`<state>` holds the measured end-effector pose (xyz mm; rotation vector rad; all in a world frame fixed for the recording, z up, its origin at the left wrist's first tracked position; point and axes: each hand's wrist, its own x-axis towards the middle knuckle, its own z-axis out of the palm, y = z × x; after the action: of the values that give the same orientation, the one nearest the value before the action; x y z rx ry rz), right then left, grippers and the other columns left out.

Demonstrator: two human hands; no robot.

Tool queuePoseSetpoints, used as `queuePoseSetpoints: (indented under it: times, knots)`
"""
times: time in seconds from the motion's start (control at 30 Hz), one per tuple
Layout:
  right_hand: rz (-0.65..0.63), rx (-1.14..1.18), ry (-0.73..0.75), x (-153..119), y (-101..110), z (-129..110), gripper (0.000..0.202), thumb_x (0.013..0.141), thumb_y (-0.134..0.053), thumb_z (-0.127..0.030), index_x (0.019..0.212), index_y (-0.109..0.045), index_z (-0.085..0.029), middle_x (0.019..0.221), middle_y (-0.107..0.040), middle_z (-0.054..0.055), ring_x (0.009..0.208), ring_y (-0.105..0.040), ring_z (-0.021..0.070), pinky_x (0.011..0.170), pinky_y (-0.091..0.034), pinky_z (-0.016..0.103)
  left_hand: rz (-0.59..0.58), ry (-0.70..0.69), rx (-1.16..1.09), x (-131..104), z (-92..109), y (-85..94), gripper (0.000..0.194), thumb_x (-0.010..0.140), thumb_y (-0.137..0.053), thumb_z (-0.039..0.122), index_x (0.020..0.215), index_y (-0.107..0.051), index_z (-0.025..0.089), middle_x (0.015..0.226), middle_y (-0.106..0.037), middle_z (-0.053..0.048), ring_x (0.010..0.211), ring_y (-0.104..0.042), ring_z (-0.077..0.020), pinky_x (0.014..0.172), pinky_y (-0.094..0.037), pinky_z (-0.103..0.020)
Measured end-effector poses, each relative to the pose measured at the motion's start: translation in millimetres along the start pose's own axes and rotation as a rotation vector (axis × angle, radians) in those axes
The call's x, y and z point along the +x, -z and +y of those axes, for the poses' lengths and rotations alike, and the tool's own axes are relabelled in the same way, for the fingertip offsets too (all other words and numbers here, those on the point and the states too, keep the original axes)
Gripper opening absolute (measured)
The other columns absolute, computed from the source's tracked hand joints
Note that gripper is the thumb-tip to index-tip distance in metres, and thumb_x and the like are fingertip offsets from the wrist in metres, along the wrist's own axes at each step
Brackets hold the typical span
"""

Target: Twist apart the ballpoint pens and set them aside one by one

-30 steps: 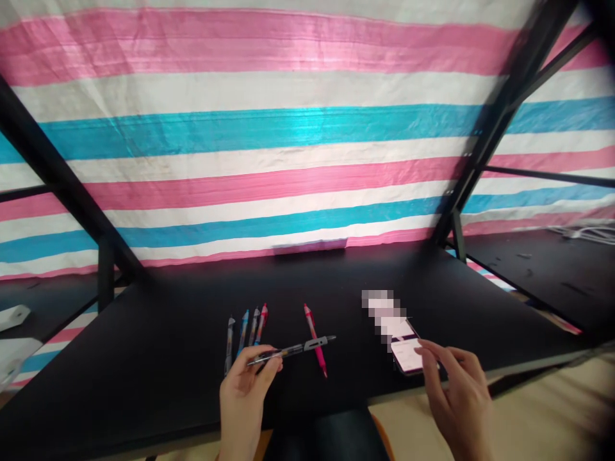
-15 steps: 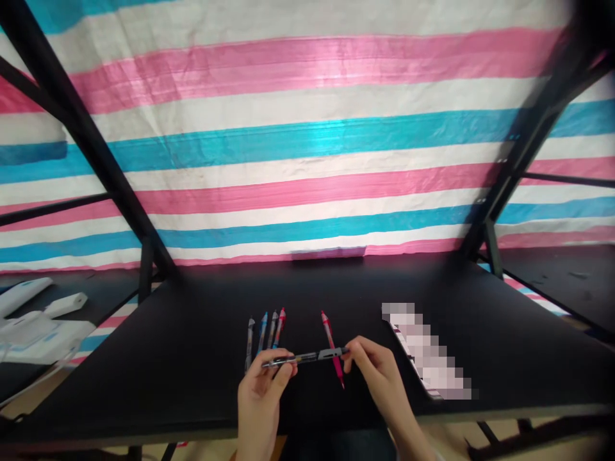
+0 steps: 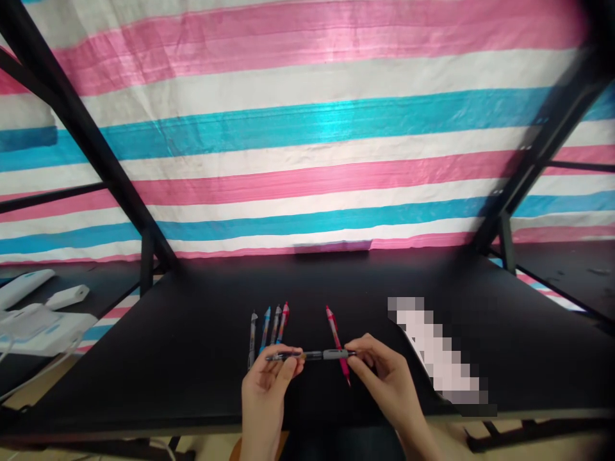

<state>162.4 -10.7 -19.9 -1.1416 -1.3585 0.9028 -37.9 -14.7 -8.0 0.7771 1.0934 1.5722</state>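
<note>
A dark pen (image 3: 314, 355) with a grey grip and a clear barrel lies level between my hands, above the black table. My left hand (image 3: 271, 381) pinches its clear end between thumb and fingers. At the grey end, the thumb and fingertips of my right hand (image 3: 384, 371) close on the tip. Beneath the pen a pink-red pen (image 3: 334, 328) rests on the table, partly covered by the held pen. Just beyond my left hand several more pens lie side by side: a grey one (image 3: 253, 336), a blue one (image 3: 265, 326), another grey one (image 3: 275, 325) and a red one (image 3: 283, 320).
A pixelated flat pale object (image 3: 439, 355) lies on the black table (image 3: 202, 307) to the right. White devices with cables (image 3: 52, 330) sit on a surface at the left. Black frame bars (image 3: 81, 128) slant up both sides before a striped sheet (image 3: 312, 173).
The pen has turned slightly to lie more level. My right hand has shifted a little along its grey end. The whole view has tilted slightly downward.
</note>
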Motion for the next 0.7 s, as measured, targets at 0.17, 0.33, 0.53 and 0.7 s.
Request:
queuePoseSetpoints:
  times: [0.17,0.33,0.53,0.7]
  knots:
    - [-0.081,0.009,-0.072,1.8,-1.7,-10.4,0.041,0.099,-0.049,-0.045,0.071,-0.063,-0.019,0.067,-0.061,0.002,0.063,-0.054,0.0167,0.061,-0.04,0.028,-0.014,0.012,0.004,-0.4,2.3,-2.1,0.032,0.063,-0.09,0.036,0.082,-0.074,0.016,0.083,-0.079,-0.008,0.076,-0.074,-0.0197,0.073,-0.061,-0.026]
    - [-0.041,-0.014,-0.051,2.7,-1.4,-7.2,0.025,0.094,-0.059,-0.043,0.088,-0.067,-0.02,0.074,-0.061,0.001,0.066,-0.051,0.0162,0.062,-0.039,0.027,-0.004,0.022,-0.009,-0.6,4.3,-2.8,0.033,0.061,-0.091,0.037,0.081,-0.074,0.017,0.082,-0.078,-0.007,0.078,-0.074,-0.0197,0.074,-0.061,-0.026]
    - [-0.062,-0.054,-0.058,3.2,-1.3,-6.4,0.026,0.094,-0.058,-0.041,0.082,-0.066,-0.019,0.068,-0.055,-0.001,0.064,-0.046,0.0153,0.06,-0.035,0.026,0.005,0.024,-0.031,0.0,5.1,-3.0,0.032,0.06,-0.092,0.036,0.079,-0.075,0.018,0.081,-0.078,-0.006,0.078,-0.074,-0.0184,0.074,-0.06,-0.023]
    - [-0.093,-0.057,-0.074,2.9,-1.3,-7.0,0.034,0.097,-0.052,-0.044,0.075,-0.062,-0.019,0.068,-0.053,-0.001,0.064,-0.045,0.0154,0.06,-0.035,0.027,0.003,0.036,-0.033,-0.4,4.9,-3.5,0.032,0.06,-0.092,0.036,0.08,-0.075,0.018,0.082,-0.079,-0.006,0.077,-0.074,-0.0176,0.074,-0.06,-0.022]
